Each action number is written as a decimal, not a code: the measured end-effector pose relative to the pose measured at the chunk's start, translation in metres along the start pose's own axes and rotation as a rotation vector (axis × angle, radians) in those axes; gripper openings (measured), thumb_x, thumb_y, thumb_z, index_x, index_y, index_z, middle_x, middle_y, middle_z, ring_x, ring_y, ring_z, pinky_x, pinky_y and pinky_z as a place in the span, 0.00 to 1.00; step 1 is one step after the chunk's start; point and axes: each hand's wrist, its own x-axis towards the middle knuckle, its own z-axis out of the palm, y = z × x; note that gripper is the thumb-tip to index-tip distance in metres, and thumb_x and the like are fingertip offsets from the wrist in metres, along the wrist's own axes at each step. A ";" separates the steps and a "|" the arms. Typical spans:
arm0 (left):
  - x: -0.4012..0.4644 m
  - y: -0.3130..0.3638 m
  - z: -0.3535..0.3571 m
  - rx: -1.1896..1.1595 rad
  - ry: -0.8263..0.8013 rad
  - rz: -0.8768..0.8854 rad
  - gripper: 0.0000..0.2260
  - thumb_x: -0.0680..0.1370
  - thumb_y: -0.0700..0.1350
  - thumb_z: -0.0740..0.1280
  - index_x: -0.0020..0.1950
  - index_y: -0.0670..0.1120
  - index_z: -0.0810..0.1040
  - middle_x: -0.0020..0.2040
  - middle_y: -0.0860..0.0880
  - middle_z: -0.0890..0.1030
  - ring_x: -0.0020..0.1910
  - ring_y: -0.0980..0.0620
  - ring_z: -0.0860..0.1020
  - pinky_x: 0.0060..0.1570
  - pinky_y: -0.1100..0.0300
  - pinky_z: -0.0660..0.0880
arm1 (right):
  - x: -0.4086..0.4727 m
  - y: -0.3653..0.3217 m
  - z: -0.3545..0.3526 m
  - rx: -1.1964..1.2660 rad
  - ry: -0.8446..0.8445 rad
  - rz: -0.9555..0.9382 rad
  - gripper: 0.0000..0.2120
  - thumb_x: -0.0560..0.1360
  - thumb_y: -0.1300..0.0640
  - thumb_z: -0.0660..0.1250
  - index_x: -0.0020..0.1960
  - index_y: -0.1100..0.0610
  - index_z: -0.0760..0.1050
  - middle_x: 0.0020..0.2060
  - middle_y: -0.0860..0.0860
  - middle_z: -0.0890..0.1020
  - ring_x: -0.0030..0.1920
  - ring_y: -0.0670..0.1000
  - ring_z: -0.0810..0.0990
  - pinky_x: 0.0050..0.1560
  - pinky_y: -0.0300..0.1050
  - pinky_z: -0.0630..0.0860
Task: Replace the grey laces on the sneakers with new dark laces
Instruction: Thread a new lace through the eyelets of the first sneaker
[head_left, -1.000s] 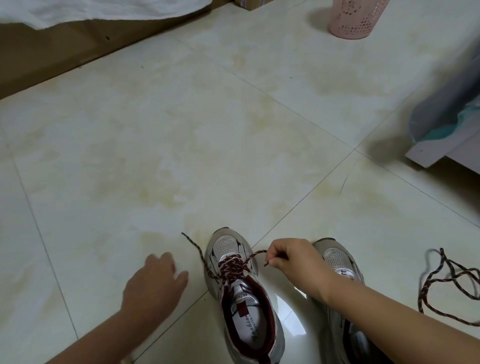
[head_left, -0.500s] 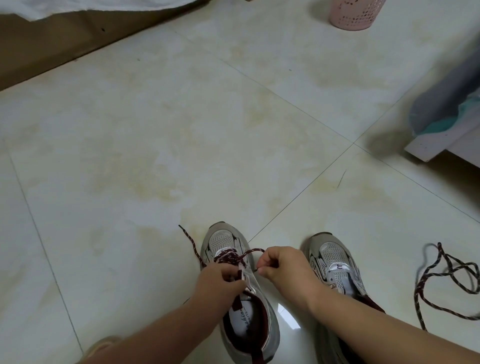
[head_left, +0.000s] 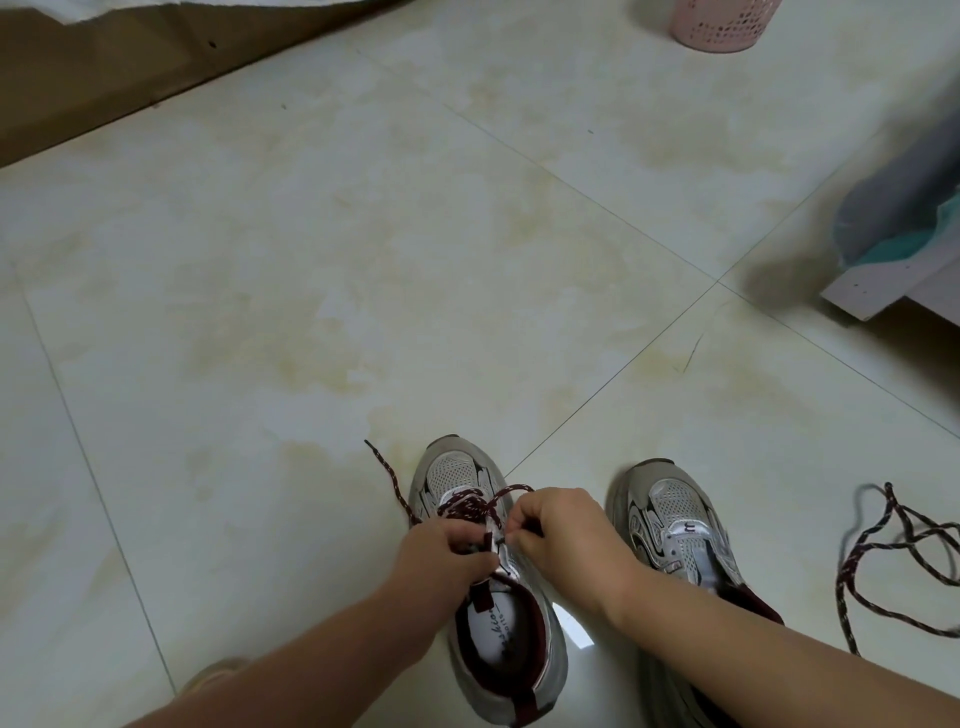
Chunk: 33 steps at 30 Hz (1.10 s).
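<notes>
- Sneakers stood side by side on the tiled floor: left sneaker partly laced, right sneaker heel hidden under a forearm.
- Left hand gripped the left sneaker's eyelet edge, fingers curled.
- Right hand pinched the dark lace; lace tip hidden.
- Spare lace lay right, cut off by the frame.

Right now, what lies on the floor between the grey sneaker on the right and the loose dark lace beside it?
Nothing: in the head view, only bare pale floor tile separates the unlaced grey mesh sneaker from the loose dark speckled lace.
</notes>
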 end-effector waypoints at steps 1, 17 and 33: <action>0.000 -0.001 0.000 0.009 -0.006 0.007 0.12 0.70 0.32 0.68 0.32 0.47 0.80 0.30 0.51 0.77 0.31 0.56 0.75 0.31 0.69 0.71 | 0.000 -0.002 0.000 -0.045 -0.017 -0.024 0.07 0.74 0.60 0.62 0.47 0.56 0.79 0.44 0.50 0.82 0.47 0.50 0.78 0.48 0.41 0.71; 0.010 -0.005 0.001 0.513 0.153 0.322 0.07 0.68 0.40 0.71 0.30 0.41 0.81 0.17 0.56 0.69 0.24 0.60 0.70 0.29 0.71 0.66 | 0.007 -0.005 0.002 -0.254 -0.072 -0.059 0.08 0.76 0.58 0.62 0.51 0.58 0.78 0.50 0.54 0.79 0.54 0.54 0.74 0.47 0.43 0.65; 0.015 -0.008 -0.002 0.556 0.057 0.298 0.18 0.72 0.34 0.62 0.26 0.48 0.62 0.26 0.53 0.65 0.26 0.58 0.64 0.28 0.68 0.63 | -0.011 -0.028 0.006 -0.487 0.266 -0.066 0.13 0.70 0.45 0.61 0.40 0.55 0.76 0.37 0.52 0.77 0.40 0.55 0.78 0.38 0.48 0.74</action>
